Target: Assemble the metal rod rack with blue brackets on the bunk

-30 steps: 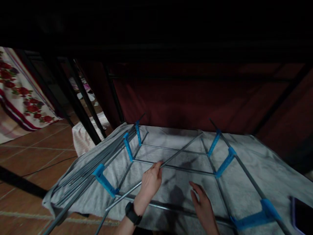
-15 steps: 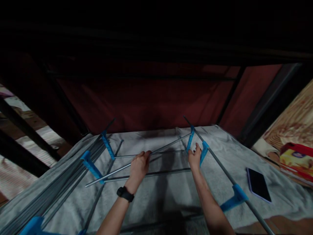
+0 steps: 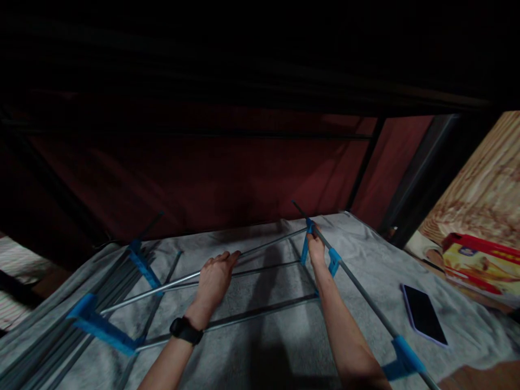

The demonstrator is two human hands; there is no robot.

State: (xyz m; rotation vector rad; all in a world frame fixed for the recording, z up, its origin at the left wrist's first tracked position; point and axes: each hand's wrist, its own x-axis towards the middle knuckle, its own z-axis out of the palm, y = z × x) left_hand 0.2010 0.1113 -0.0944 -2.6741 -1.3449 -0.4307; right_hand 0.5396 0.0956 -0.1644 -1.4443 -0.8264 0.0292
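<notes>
A thin grey metal tube (image 3: pixel 170 286) runs slantwise across the frame, and my left hand (image 3: pixel 215 275), below a black wristwatch (image 3: pixel 186 330), is closed around its middle. The tube's far right end meets a blue plastic connector (image 3: pixel 304 250). My right hand (image 3: pixel 317 252) grips that connector where it sits on the long right-hand pole (image 3: pixel 368 298); its fingers are partly hidden. The tube's left end lies close to another blue connector (image 3: pixel 108 330), and I cannot tell whether it touches. Two crossbars, including a lower one (image 3: pixel 260 312), join the sides of the frame.
Several loose grey tubes (image 3: pixel 49 330) lie along the left on a grey blanket (image 3: pixel 365 244). A phone (image 3: pixel 424 314) rests at right, near a red and yellow package (image 3: pixel 479 260). Dark bed-frame bars (image 3: pixel 368 162) and a red panel (image 3: pixel 244 179) stand behind.
My right hand has moved up and away to the far connector and closed on it. The tube's left end has shifted left and farther back with my left hand, and the view has turned slightly.
</notes>
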